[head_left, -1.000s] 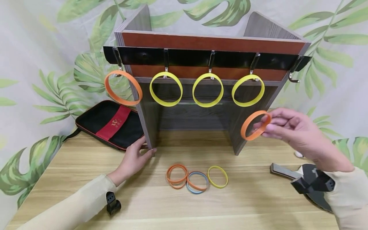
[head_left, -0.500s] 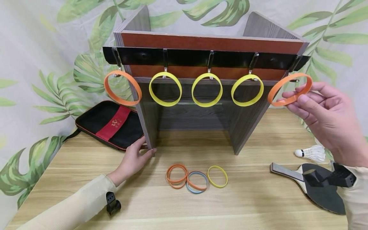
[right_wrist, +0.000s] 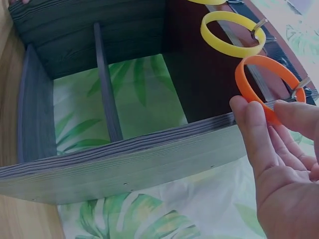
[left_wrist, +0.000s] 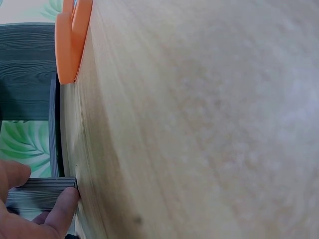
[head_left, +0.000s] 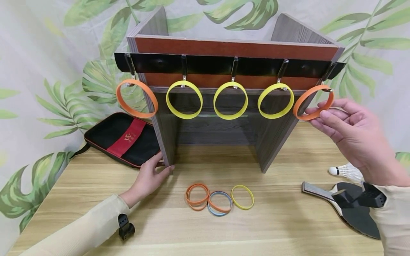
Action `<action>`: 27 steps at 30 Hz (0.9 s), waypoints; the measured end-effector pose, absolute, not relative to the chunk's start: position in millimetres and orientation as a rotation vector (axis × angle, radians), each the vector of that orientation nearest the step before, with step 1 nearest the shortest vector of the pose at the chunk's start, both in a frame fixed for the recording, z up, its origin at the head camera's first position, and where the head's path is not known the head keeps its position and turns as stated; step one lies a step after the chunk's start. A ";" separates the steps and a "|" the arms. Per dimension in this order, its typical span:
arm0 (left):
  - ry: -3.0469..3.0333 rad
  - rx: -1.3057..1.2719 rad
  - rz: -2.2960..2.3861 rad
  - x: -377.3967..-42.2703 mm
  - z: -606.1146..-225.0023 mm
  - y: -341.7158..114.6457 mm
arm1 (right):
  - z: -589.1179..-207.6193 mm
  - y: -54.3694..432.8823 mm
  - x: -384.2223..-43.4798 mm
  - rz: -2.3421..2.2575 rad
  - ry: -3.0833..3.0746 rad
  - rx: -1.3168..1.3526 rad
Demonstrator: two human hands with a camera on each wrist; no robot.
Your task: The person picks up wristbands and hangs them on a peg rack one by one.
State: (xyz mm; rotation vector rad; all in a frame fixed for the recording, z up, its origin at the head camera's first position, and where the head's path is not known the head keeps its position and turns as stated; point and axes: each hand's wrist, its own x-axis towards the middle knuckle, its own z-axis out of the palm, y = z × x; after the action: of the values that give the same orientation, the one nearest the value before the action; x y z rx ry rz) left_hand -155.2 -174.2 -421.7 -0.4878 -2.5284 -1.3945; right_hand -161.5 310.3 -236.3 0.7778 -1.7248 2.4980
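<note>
Right hand (head_left: 355, 133) pinches orange ring (right_wrist: 242, 82) on hook (head_left: 327, 90); left hand (head_left: 150, 180) grips panel (head_left: 167, 137); case (head_left: 120, 143) reads gold "W" (head_left: 127, 137).

Five hooks (head_left: 184, 67), four yellow rings (head_left: 184, 116), two hanging orange rings (head_left: 141, 115), one bag (head_left: 124, 137), one bat (head_left: 358, 216), one birdie (head_left: 347, 171).

Orange wristband (head_left: 297, 105), round, tilted, lower rim pinched by right hand (head_left: 357, 133), grey wood-grain shelf (head_left: 221, 132), upright, panel edge gripped by left hand (head_left: 148, 179)
</note>
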 end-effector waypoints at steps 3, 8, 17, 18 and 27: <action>-2.534 -0.480 -1.403 -154.3 -422.0 -174.3 | -239.1 308.4 -161.8 2.501 -1.754 0.759; -2.540 -0.478 -1.402 -153.6 -423.3 -173.4 | -243.1 306.5 -161.8 2.547 -1.784 0.759; -2.520 -0.506 -1.359 -154.0 -423.9 -174.1 | -264.9 299.9 -158.5 2.449 -2.083 0.899; -2.521 -0.504 -1.360 -154.2 -424.0 -174.2 | -268.1 297.1 -157.7 2.401 -2.149 0.920; -2.521 -0.502 -1.368 -154.5 -421.9 -174.3 | -305.7 249.2 -152.0 1.989 -2.750 0.849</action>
State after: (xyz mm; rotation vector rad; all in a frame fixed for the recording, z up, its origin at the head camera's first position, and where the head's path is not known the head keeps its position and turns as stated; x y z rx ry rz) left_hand -154.5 -174.3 -421.9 -0.5022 -2.5214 -1.3682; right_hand -152.0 249.2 -305.7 0.8485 -2.7503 1.9892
